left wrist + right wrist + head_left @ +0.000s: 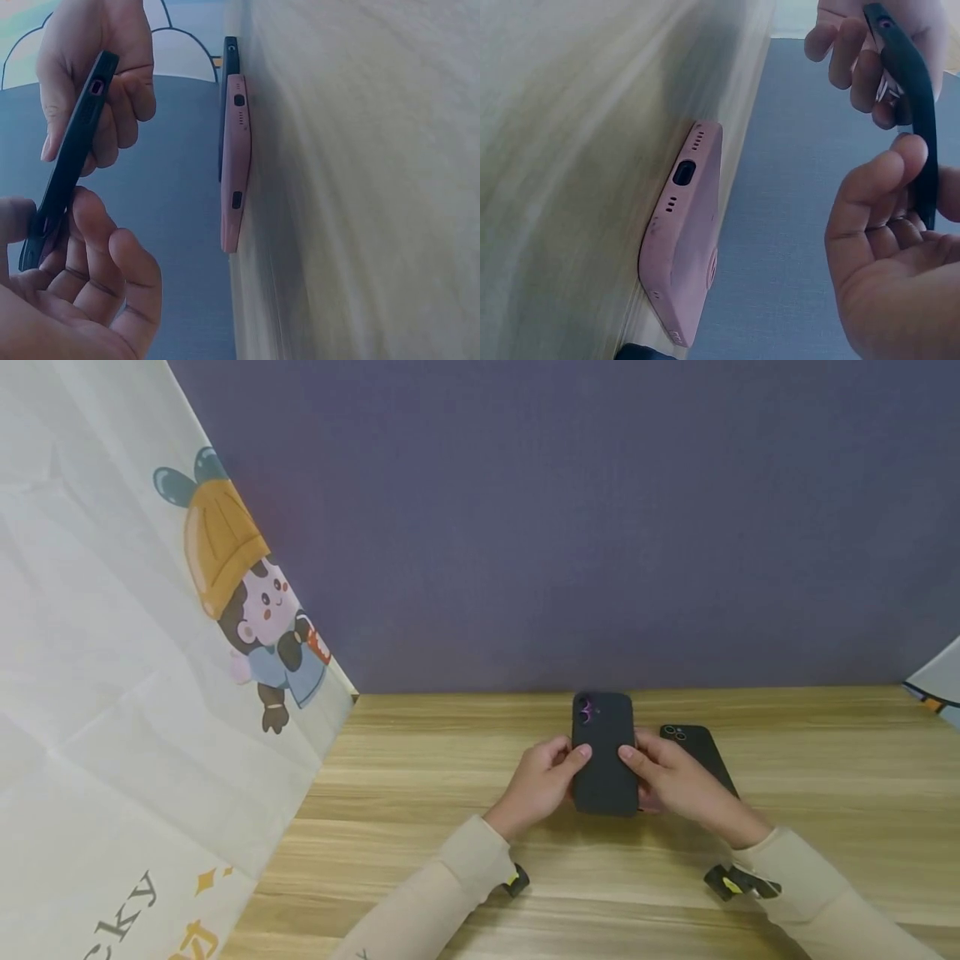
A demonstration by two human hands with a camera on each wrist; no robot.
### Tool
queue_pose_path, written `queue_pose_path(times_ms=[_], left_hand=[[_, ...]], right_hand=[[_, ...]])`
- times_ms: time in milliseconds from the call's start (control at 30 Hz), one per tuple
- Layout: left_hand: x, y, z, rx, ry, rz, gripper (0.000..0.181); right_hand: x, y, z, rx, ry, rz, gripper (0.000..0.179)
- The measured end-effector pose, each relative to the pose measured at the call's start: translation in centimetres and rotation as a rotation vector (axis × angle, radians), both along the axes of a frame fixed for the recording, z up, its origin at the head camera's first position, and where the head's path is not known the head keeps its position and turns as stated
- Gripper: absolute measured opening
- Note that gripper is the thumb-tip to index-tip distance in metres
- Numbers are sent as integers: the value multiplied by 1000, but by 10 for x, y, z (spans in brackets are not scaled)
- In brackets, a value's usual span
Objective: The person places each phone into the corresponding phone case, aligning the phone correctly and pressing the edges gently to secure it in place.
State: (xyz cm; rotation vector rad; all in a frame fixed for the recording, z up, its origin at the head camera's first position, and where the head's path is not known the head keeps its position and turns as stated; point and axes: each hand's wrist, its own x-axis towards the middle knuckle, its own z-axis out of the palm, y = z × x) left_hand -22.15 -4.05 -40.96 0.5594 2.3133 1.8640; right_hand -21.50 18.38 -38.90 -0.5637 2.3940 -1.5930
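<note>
A phone in a black case (604,772), its back facing up and its lenses glinting purple, is held above the table by both hands. My left hand (536,785) grips its left long edge, thumb on the back and fingers beneath. On the opposite edge, my right hand (678,777) grips it the same way. The black case (922,112) looks bent along its length in the right wrist view. A pink-cased phone (694,225) lies on the table below the hands, mostly hidden in the head view. Beside my right hand lies another black phone (708,753), partly covered by the wrist.
The wooden table (420,777) meets a dark blue-grey panel (600,527) at its back edge. A white cloth (90,610) with a cartoon figure hangs at the left. Part of another printed cloth (945,672) shows at the far right.
</note>
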Motion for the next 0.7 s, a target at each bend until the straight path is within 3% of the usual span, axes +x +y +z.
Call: queue_pose_path(times_ms=[700], left_hand=[[-5, -2, 1, 20, 11, 115, 46]], right_hand=[[3, -6, -3, 73, 53, 95, 33]])
